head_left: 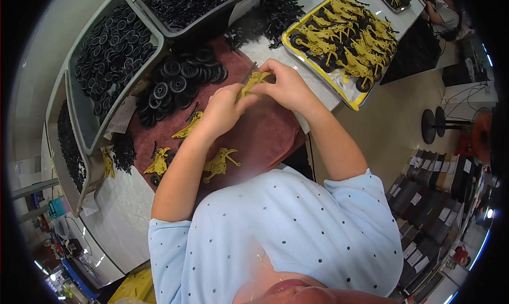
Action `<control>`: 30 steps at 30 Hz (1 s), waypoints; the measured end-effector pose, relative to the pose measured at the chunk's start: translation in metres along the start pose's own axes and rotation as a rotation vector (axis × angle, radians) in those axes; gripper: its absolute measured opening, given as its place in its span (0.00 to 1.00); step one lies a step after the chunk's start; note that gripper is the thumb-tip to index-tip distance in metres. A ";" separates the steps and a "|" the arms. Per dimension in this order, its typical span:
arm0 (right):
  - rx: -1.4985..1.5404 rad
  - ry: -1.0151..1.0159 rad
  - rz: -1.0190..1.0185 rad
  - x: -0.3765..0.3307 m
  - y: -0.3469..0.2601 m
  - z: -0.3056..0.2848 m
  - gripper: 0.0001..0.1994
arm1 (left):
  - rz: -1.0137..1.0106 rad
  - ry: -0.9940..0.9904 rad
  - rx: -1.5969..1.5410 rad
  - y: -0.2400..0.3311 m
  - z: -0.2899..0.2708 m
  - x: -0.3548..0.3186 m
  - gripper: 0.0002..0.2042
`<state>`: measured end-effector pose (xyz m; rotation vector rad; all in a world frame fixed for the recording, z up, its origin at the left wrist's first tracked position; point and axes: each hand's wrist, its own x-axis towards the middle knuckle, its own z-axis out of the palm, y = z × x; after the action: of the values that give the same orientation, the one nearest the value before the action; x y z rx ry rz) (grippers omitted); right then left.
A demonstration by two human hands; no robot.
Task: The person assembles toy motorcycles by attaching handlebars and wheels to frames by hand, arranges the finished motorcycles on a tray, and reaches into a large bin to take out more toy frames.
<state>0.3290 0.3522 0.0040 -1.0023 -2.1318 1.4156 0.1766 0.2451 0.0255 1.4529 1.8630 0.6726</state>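
L hand (221,109) & R hand (286,85) both pinch a yellow toy-motorbike body (254,82), fingers nearly closed, above maroon cloth (265,137) on white tabletop (127,206); blk wheels (177,85) piled nearby, yellow-rimmed tray (355,105) R, pale floor (366,126) beyond.

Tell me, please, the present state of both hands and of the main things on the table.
Left hand: grip closed on yellow part
Right hand: grip closed on same part
Yellow part: held between both hands
Red cloth: spread out, partly covered
Loose wheels: heaped, unheld
Loose yellow frames: lying down, unheld
Wheel bin: open, stocked
Dark bin: open, stocked
Yellow-rimmed tray: loaded, uncovered
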 end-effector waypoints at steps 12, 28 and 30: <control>0.201 -0.150 0.049 0.009 0.017 -0.005 0.23 | -0.096 0.029 -0.119 -0.011 0.002 0.007 0.15; 0.610 0.146 -0.105 -0.060 -0.031 0.041 0.21 | -0.142 0.139 -0.947 0.023 -0.005 -0.049 0.15; 0.672 0.172 -0.049 -0.067 -0.035 0.048 0.21 | -0.093 0.137 -0.935 0.020 0.001 -0.060 0.15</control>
<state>0.3296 0.2640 0.0206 -0.7571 -1.3826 1.7654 0.1988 0.1921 0.0511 0.7101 1.3612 1.3765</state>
